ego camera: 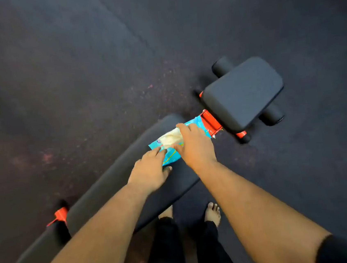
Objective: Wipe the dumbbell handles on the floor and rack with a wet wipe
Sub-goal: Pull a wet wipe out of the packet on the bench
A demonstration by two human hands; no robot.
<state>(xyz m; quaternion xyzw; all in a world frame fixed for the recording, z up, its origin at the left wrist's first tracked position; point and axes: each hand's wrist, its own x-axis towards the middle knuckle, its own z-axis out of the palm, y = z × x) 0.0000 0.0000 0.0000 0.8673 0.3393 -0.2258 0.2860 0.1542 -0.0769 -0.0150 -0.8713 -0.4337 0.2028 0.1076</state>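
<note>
Both arms reach forward over the black bench pad (115,193), where the left hand (151,173) lies flat, fingers straight, on the blue wipe pack's (170,153) near end and the right hand (195,146) pinches the white wipe (172,139) at its opening, the seat pad (242,93) beyond.

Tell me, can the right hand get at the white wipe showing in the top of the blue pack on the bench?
Probably yes. The right hand is already over the blue pack, fingers at the white wipe in its opening. Nothing covers it, and the left hand rests on the pack's near end.
</note>
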